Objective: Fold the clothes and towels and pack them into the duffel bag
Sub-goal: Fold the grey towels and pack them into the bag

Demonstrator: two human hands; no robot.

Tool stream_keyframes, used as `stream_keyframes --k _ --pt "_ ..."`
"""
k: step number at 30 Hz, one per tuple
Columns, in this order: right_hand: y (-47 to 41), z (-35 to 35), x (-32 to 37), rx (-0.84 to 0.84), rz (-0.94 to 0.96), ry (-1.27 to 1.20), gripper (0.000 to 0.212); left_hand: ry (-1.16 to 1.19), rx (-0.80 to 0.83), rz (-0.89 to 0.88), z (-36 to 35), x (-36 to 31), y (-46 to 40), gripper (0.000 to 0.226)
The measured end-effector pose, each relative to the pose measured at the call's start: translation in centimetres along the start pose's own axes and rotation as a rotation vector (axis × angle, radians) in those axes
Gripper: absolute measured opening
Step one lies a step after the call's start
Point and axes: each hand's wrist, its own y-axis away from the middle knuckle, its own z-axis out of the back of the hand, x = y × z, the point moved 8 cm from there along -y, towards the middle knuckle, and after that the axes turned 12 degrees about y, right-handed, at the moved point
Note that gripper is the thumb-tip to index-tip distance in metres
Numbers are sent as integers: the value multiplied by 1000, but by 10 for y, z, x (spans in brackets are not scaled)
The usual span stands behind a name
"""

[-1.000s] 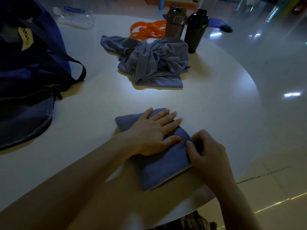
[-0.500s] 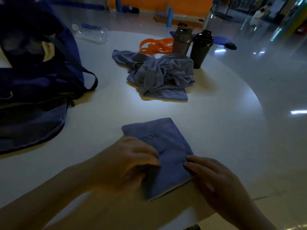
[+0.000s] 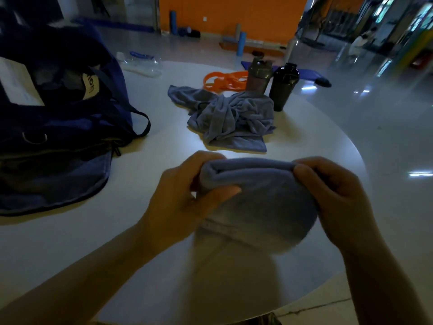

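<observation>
Here both hands' fingers [image 3: 220, 192] clamp one folded towel [image 3: 257, 198], seemingly lifted; another [image 3: 232, 120] lies crumpled.

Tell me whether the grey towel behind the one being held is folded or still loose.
Loose. The crumpled towel lies in a twisted, wrinkled heap on the table beside the two shaker bottles, with no flat folded edges.

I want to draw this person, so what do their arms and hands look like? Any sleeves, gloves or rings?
Both forearms are bare right to the picture's edge, so no sleeves show. The left hand and right hand wear no gloves. I see no rings, watch or bracelets, though the light is dim. Fingernails look short and plain.
</observation>
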Motion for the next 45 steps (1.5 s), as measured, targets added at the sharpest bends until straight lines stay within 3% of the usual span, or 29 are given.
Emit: stream_keyframes --k 1,3,5,7,8,11,14,17,19,21,26,29,33,36,38,42,45 --pt "-7 4 2 -13 -31 -52 18 -32 80 124 -7 3 -5 35" --pt "-18 0 -4 5 -126 -65 33 41 59 386 -4 28 -16 50" --pt "-24 -16 -33 47 -297 73 46 192 -10 421 5 44 -20 45" --pt "-24 -35 -71 103 -449 280 54 -38 5 367 14 67 -14 34" --pt "-22 -41 -88 128 -484 442 55 -182 -7 343 15 77 -16 43" --pt "-15 -41 -99 66 -365 749 37 -414 75 121 2 74 -12 59" --pt "-5 -42 -75 64 -169 600 24 -678 321 22 -33 70 -2 70" --pt "17 -66 -73 204 -112 545 42 -877 459 81 -47 91 2 81" --pt "36 -86 -83 291 -93 603 64 -881 459 132 -41 101 2 87" --pt "47 -97 -92 344 -115 629 72 -871 463 159 -34 108 5 85" --pt "47 -99 -94 478 -116 842 81 -804 449 255 -24 116 10 86" --pt "43 -99 -86 526 -39 962 81 -728 351 280 -15 112 13 86" --pt "51 -94 -64 512 21 865 74 -648 110 165 7 83 26 87" --pt "66 -98 -67 641 -132 753 81 -441 110 248 9 74 44 78" --pt "61 -104 -64 621 -141 734 81 -239 150 325 1 75 48 80" --pt "43 -125 -58 496 -138 711 84 200 -18 320 17 68 33 77" --pt "29 -139 -46 348 -105 608 81 323 -56 258 31 56 27 71"
